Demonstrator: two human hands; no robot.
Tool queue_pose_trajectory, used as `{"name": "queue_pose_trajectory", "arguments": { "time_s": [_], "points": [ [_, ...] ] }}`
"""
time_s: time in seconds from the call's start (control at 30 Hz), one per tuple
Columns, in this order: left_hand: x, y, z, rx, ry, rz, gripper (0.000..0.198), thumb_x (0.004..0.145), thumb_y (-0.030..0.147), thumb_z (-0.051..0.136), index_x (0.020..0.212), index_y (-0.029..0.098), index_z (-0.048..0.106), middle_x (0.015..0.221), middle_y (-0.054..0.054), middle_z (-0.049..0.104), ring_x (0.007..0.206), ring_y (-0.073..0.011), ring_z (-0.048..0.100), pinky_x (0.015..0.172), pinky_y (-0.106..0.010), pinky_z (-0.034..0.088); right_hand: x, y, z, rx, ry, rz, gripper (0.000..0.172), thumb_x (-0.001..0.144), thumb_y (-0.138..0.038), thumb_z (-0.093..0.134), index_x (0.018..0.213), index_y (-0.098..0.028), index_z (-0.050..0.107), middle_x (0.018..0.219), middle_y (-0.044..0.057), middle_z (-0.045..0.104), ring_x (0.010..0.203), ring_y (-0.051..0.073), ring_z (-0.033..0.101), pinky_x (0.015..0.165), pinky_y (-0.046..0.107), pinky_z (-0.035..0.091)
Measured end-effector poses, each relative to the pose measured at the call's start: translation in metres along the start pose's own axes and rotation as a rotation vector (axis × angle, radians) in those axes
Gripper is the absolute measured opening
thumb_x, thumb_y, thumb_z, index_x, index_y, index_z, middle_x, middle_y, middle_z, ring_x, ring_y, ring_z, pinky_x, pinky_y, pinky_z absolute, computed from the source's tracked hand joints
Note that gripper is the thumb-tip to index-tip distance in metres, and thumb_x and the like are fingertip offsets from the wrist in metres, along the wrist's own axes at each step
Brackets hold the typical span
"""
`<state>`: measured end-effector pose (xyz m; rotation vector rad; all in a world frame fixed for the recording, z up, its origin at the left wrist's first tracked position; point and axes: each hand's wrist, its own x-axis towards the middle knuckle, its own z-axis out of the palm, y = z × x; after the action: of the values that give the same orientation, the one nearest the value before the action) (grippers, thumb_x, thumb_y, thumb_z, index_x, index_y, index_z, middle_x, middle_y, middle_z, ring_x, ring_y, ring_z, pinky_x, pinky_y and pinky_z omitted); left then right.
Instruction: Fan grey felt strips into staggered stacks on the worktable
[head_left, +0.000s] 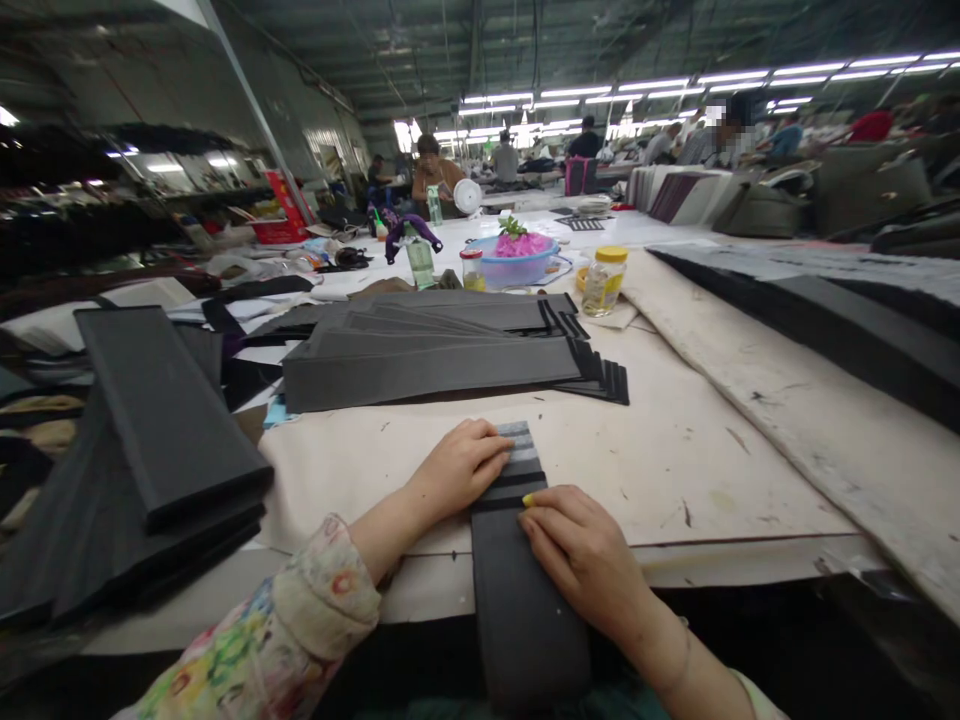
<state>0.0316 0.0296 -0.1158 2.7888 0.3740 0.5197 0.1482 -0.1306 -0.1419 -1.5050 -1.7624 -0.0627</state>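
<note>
A long dark grey strip (517, 600) with striped bands at its far end lies on the table and hangs over the near edge toward me. My left hand (461, 467) rests on the strip's left side near the stripes, fingers curled and pressed down on it. My right hand (581, 555) lies on the strip's right side just below, fingers bent against the material. Both hands hold the strip flat against the pale table cover (675, 470).
A fanned pile of dark panels (435, 365) lies beyond the hands. Stacked black panels (161, 420) sit at left. A yellow-lidded jar (604, 281), a blue bowl (516, 262) and bottles stand farther back. Long dark strips (840, 320) run along the right. People work in the distance.
</note>
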Motion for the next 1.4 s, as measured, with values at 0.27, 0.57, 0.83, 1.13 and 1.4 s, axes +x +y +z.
{"name": "queue_pose_trajectory", "arguments": {
  "time_s": [0.27, 0.57, 0.83, 1.13, 1.4],
  "points": [
    [0.030, 0.007, 0.008, 0.074, -0.119, 0.086, 0.024, 0.087, 0.019, 0.043, 0.105, 0.017, 0.060, 0.095, -0.006, 0.055, 0.090, -0.0171, 0.048, 0.084, -0.030, 0.041, 0.001, -0.001, 0.000, 0.001, -0.014, 0.021, 0.012, 0.084, -0.014, 0.046, 0.085, -0.018, 0.057, 0.089, 0.006, 0.059, 0.084, 0.017, 0.052, 0.076, 0.035, 0.045],
    [0.038, 0.007, 0.007, 0.094, -0.166, 0.128, 0.014, 0.087, 0.017, 0.043, 0.085, 0.017, 0.057, 0.090, -0.003, 0.054, 0.086, -0.0155, 0.047, 0.079, -0.027, 0.039, 0.005, -0.004, -0.003, -0.011, 0.010, 0.023, 0.013, 0.082, -0.012, 0.045, 0.081, -0.018, 0.056, 0.086, 0.005, 0.060, 0.081, 0.016, 0.054, 0.072, 0.033, 0.046],
    [0.036, 0.014, 0.000, 0.079, -0.217, 0.129, 0.012, 0.085, 0.012, 0.039, 0.081, 0.018, 0.048, 0.083, -0.002, 0.056, 0.079, -0.0165, 0.049, 0.074, -0.029, 0.037, 0.011, 0.014, 0.021, -0.146, 0.355, -0.212, 0.015, 0.075, -0.009, 0.044, 0.070, -0.020, 0.053, 0.065, 0.002, 0.060, 0.058, 0.012, 0.054, 0.051, 0.023, 0.045],
    [0.028, 0.008, -0.012, -0.025, -0.236, 0.007, 0.027, 0.089, 0.025, 0.034, 0.113, 0.026, 0.046, 0.098, -0.002, 0.064, 0.087, -0.0201, 0.057, 0.076, -0.030, 0.037, 0.010, 0.026, 0.033, -0.212, 0.423, -0.270, 0.014, 0.072, -0.010, 0.045, 0.065, -0.020, 0.051, 0.062, -0.001, 0.061, 0.053, 0.010, 0.053, 0.047, 0.021, 0.043],
    [0.020, -0.015, -0.034, -0.202, -0.338, -0.190, 0.036, 0.087, 0.040, 0.035, 0.075, 0.018, 0.060, 0.070, 0.000, 0.060, 0.066, -0.0144, 0.054, 0.059, -0.021, 0.038, 0.009, 0.009, 0.019, -0.157, 0.308, -0.174, 0.015, 0.075, -0.009, 0.045, 0.069, -0.019, 0.053, 0.067, 0.002, 0.060, 0.061, 0.012, 0.054, 0.053, 0.024, 0.045]
  ]
}}
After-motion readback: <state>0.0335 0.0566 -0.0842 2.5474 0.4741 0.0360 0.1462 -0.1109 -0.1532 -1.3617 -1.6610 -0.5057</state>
